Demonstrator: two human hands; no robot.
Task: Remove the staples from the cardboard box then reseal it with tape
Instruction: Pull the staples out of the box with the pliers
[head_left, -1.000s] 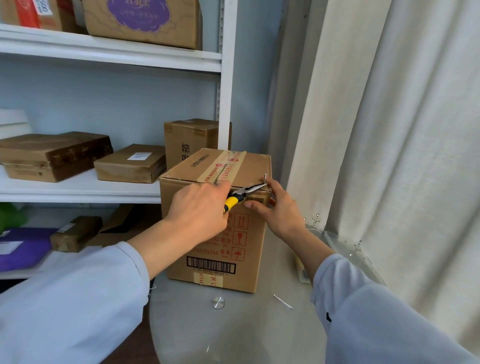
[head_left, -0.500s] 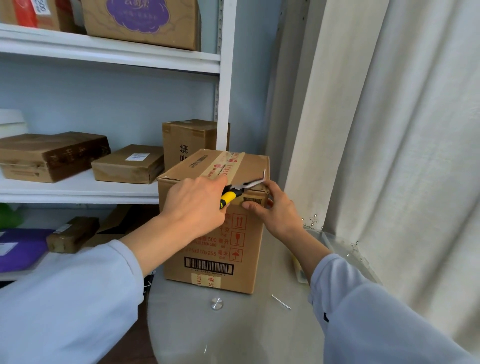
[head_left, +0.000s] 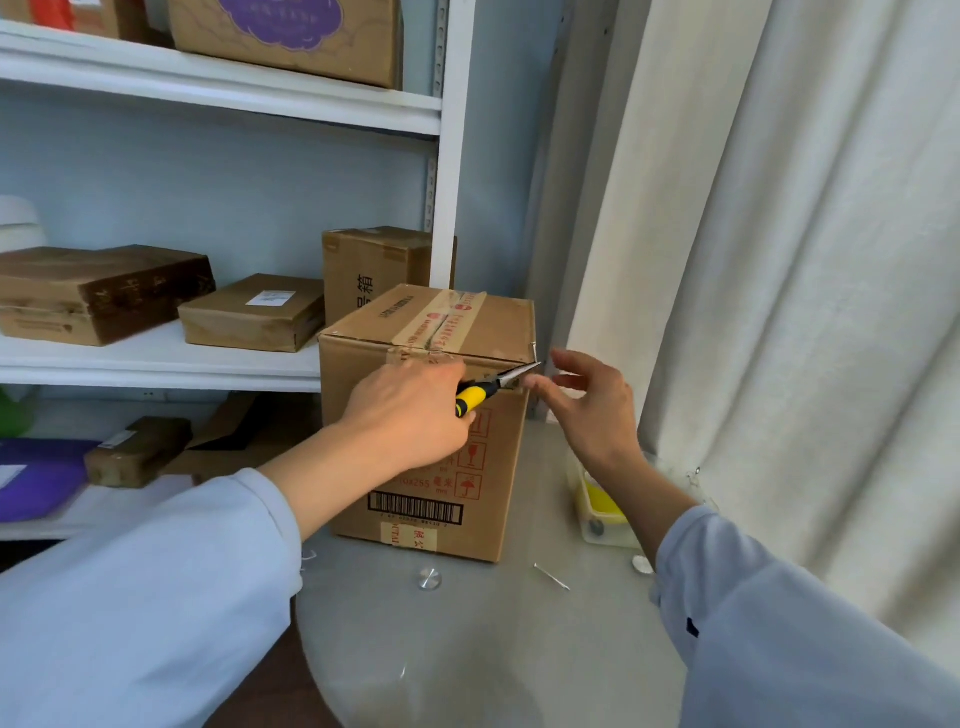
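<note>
The cardboard box (head_left: 441, 415) stands on the round table (head_left: 467, 649). Shelves (head_left: 156, 364) lie at its nine o'clock, a curtain (head_left: 779, 312) at three.

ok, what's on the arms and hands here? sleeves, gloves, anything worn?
Both hands are bare: no gloves, rings or watch visible on the left hand or the right hand. Both arms wear loose, pale blue long sleeves, the left sleeve and right sleeve pushed back so the forearms show. The right sleeve carries a small dark mark near its cuff.
</note>
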